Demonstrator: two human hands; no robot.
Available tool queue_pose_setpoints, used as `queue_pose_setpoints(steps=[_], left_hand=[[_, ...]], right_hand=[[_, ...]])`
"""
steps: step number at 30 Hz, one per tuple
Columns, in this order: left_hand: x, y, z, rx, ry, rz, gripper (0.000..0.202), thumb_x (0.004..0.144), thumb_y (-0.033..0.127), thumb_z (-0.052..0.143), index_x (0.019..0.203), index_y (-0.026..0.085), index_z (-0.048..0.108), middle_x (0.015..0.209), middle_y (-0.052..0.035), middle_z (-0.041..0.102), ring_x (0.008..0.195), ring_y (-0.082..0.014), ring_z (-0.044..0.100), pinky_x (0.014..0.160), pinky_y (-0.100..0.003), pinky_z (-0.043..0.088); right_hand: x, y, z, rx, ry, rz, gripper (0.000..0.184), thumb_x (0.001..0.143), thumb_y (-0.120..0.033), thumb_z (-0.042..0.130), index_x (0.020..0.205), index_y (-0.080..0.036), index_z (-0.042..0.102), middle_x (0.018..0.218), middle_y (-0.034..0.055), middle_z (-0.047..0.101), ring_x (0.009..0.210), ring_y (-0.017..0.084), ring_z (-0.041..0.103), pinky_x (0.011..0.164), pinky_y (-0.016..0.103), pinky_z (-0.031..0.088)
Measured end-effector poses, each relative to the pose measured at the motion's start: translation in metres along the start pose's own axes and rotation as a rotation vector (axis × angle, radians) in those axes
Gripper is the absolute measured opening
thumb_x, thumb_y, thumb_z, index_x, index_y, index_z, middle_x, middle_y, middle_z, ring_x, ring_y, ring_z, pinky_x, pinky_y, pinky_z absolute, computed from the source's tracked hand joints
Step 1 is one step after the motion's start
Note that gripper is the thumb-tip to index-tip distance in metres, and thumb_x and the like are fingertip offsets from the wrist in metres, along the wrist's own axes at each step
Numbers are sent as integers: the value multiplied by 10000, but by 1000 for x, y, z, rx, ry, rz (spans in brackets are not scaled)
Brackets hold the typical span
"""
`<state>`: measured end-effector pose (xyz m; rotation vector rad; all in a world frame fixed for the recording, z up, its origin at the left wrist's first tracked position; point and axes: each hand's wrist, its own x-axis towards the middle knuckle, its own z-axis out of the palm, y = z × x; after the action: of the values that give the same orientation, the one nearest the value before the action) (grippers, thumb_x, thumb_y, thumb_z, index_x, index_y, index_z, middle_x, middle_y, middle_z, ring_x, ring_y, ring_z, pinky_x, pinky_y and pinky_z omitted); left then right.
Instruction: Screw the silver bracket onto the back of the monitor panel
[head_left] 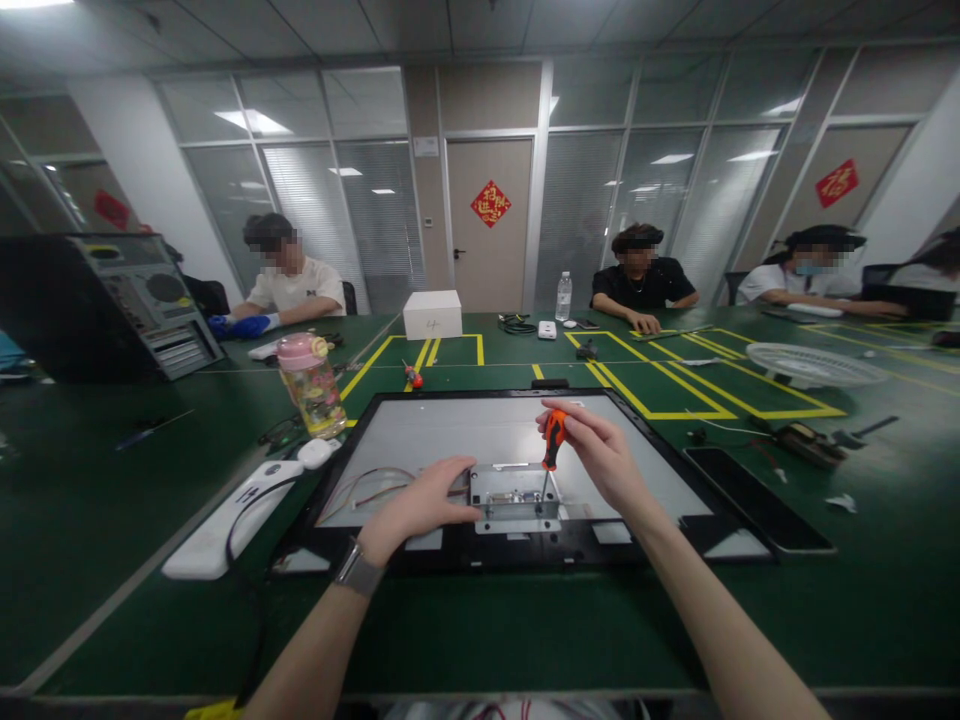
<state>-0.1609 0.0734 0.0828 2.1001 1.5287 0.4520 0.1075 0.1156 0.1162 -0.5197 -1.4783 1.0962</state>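
Note:
A flat monitor panel [450,430] with a black frame lies face down on the green table in front of me. A small metal bracket [516,495] sits near its front edge. My right hand [600,455] is closed around an orange-handled screwdriver [553,440], held upright with its tip down on the bracket. My left hand [420,505] rests flat on the panel, fingers spread, touching the bracket's left edge. Thin coloured wires [367,485] run across the panel to the left of that hand.
A white power strip [225,520] and a pink-lidded bottle [311,385] lie to the left, a computer case [105,300] further left. A dark tablet [757,495] and a fan grille [814,365] are on the right. A white box [433,314] stands behind. Several people sit across the table.

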Motion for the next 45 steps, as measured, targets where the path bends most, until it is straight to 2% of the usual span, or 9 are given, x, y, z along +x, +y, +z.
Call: queue_pose_setpoints(steps=[5, 9, 11, 18, 23, 26, 33, 39, 45], left_hand=[[0, 2, 0, 2, -1, -3, 767, 759, 475, 729, 1425, 201, 466, 1523, -109, 442, 1385, -308, 425, 1169, -393, 300], [-1, 4, -1, 2, 1, -16, 768, 759, 465, 732, 1427, 197, 465, 1525, -109, 440, 1391, -303, 418, 1177, -387, 286], [-1, 4, -1, 0, -3, -14, 768, 760, 463, 731, 1429, 197, 463, 1530, -109, 433, 1397, -302, 409, 1181, -392, 280], [1, 0, 1, 2, 2, -12, 768, 754, 464, 735, 1423, 199, 468, 1526, -108, 439, 1394, -299, 414, 1181, -385, 280], [1, -1, 2, -6, 4, -15, 770, 755, 470, 736, 1429, 215, 464, 1531, -95, 435, 1403, -298, 401, 1187, -395, 272], [1, 0, 1, -3, 4, -11, 774, 758, 466, 734, 1433, 204, 461, 1525, -101, 440, 1395, -296, 411, 1182, -390, 282], [1, -1, 1, 0, 0, -8, 785, 756, 475, 733, 1438, 203, 453, 1530, -106, 432, 1395, -291, 410, 1183, -400, 285], [0, -1, 1, 1, 3, -3, 769, 767, 470, 721, 1437, 202, 454, 1529, -102, 436, 1394, -296, 412, 1181, -401, 287], [1, -4, 3, 5, 13, -2, 776, 760, 485, 728, 1433, 208, 460, 1523, -102, 444, 1393, -294, 417, 1177, -393, 292]], right_hand=[[0, 0, 0, -98, 55, -48, 191, 785, -393, 771, 952, -302, 787, 900, 17, 707, 835, 200, 651, 794, 341, 528], [1, 3, -2, -65, 23, -54, 226, 862, -430, 686, 1010, -287, 781, 1029, 50, 735, 987, 237, 657, 896, 379, 506], [0, 3, -2, -26, -5, -31, 249, 883, -434, 659, 1043, -278, 772, 1021, 58, 743, 972, 238, 670, 896, 390, 509], [0, -2, 2, -35, 26, -46, 194, 735, -385, 818, 880, -268, 764, 783, -6, 644, 670, 146, 599, 630, 277, 510], [1, 0, 1, -7, 59, -61, 175, 731, -392, 817, 788, -247, 736, 766, -10, 614, 620, 133, 565, 572, 267, 484], [1, 0, 1, 4, 63, -59, 191, 756, -428, 794, 783, -244, 748, 778, 7, 638, 672, 154, 590, 596, 274, 491], [0, -5, 4, 133, -5, 10, 239, 838, -467, 715, 927, -251, 764, 785, 29, 697, 756, 181, 641, 702, 307, 520], [1, 2, 0, -27, 36, -28, 222, 805, -452, 749, 929, -271, 778, 923, 42, 693, 826, 204, 633, 750, 340, 514], [-2, 2, -1, -18, 23, -7, 230, 833, -430, 730, 1006, -283, 768, 860, 22, 688, 808, 188, 628, 771, 328, 500]])
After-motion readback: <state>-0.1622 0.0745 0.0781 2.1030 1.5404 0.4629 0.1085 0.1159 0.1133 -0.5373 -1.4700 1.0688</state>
